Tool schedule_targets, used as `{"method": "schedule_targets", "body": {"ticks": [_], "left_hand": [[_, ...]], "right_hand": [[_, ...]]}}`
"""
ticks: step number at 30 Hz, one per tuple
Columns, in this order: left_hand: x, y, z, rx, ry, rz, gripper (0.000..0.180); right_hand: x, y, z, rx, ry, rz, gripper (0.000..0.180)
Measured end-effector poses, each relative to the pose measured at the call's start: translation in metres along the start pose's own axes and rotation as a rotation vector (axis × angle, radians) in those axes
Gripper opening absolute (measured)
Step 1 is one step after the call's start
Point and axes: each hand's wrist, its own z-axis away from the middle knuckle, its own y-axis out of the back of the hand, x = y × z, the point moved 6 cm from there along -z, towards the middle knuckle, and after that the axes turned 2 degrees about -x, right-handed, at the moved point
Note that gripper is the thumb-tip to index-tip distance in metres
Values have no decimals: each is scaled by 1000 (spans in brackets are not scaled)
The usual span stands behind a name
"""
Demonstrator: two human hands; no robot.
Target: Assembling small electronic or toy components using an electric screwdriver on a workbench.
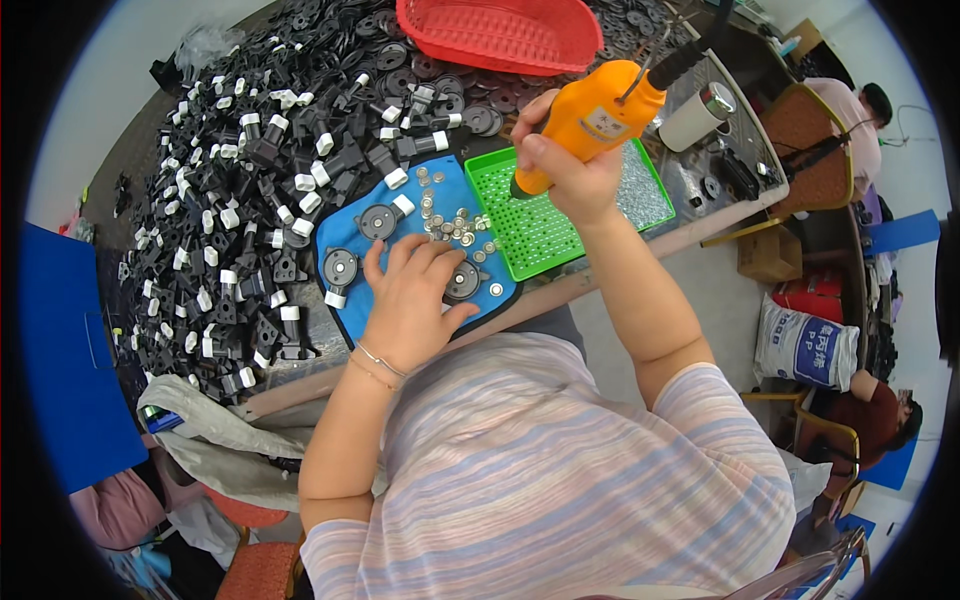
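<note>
My right hand (578, 178) is wrapped around an orange electric screwdriver (605, 105), its dark nose tilted down above the left part of a green perforated tray (515, 262). Small silvery pieces fill the tray's right part. On a blue mat (385, 318), my left hand (410, 290) has thumb and forefinger about a black round wheel-like part (463, 282); its other fingers bend over the mat. Two similar wheel-like parts, one upper (377, 222) and one lower (340, 267), lie left of that hand, each with a white end piece. Small round metal pieces (467, 238) are scattered beyond my left fingers.
A large heap of black parts with white ends (265, 150) covers the table's left side. Black discs (480, 120) are piled behind the mat, near a red basket (500, 45). At right stands a white tumbler (697, 117). Two other people sit farther right.
</note>
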Motion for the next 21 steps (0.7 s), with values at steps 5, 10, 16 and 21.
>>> {"method": "schedule_targets", "body": {"ticks": [5,10,16,21], "left_hand": [[-5,2,-1,-40,3,6,48],[-4,0,-3,34,160,60,44],[-7,-12,0,116,154,75,43],[-10,-14,1,103,156,129,44]], "right_hand": [[0,-2,1,-9,6,-6,21],[5,0,0,-31,-11,32,20],[-3,-2,-3,-7,-11,86,21],[-35,-23,3,-212,-2,-172,22]]}}
